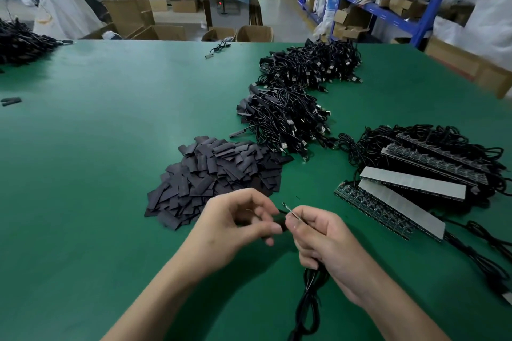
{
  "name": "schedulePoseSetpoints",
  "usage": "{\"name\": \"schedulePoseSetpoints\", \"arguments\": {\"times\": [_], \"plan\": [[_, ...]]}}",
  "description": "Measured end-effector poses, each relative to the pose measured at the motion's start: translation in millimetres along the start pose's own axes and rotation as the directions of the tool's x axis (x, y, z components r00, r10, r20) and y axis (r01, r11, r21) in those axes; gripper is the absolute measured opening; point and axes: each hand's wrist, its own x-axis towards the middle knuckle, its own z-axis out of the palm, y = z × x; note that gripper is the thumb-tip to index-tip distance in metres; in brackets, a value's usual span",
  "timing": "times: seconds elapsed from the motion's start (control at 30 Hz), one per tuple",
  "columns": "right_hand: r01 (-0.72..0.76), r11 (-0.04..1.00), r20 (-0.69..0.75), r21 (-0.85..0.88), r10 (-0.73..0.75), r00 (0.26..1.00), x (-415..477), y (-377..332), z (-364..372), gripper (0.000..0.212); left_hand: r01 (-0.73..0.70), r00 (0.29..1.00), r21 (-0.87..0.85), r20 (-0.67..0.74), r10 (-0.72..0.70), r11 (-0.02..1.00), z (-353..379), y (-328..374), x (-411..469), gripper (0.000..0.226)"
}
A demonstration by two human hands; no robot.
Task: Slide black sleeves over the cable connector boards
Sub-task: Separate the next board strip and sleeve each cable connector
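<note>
My left hand (238, 219) pinches a flat black sleeve (281, 223) between thumb and fingers; the hand hides most of it. My right hand (321, 241) grips a thin connector board (289, 210) whose tip pokes out edge-on beside the sleeve. Its black cable (307, 304) hangs down from that hand toward the near table edge. The two hands touch at the fingertips above the green table (110, 163). A heap of loose black sleeves (216, 177) lies just beyond my left hand.
Two piles of finished sleeved cables (285, 119) (313, 63) lie at centre right. Strips of connector boards with cables (415, 180) sit at the right. More black cables (19, 41) are piled far left. Shelves and cardboard boxes stand beyond the table.
</note>
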Motion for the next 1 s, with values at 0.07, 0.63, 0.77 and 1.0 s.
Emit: {"name": "schedulePoseSetpoints", "arguments": {"times": [0.07, 0.63, 0.77, 1.0], "plan": [[0.002, 1.000, -0.009, -0.025, -0.002, 1.000, -0.7, -0.7, 0.6, 0.022, 0.007, 0.998, 0.019, -0.062, -0.005, 1.000, 5.2, -3.9, -4.4, 0.016], [-0.012, 0.999, -0.023, 0.048, 0.013, 1.000, 1.5, 1.4, -3.9, 0.020, -0.258, 0.921, 0.421, -0.165, 0.353, 0.870, 6.2, -11.0, -10.9, 0.017], [-0.005, 0.997, 0.001, 0.071, 0.005, 1.000, 1.3, 1.4, -2.8, 0.016, -0.252, 0.929, 0.382, -0.161, 0.332, 0.889, 8.8, -11.1, -10.7, 0.016], [-0.012, 0.993, 0.020, 0.114, 0.010, 1.000, 0.7, -0.5, -3.1, 0.016, -0.200, 0.955, 0.246, -0.168, 0.244, 0.949, 13.3, -13.1, -11.6, 0.016]]}}
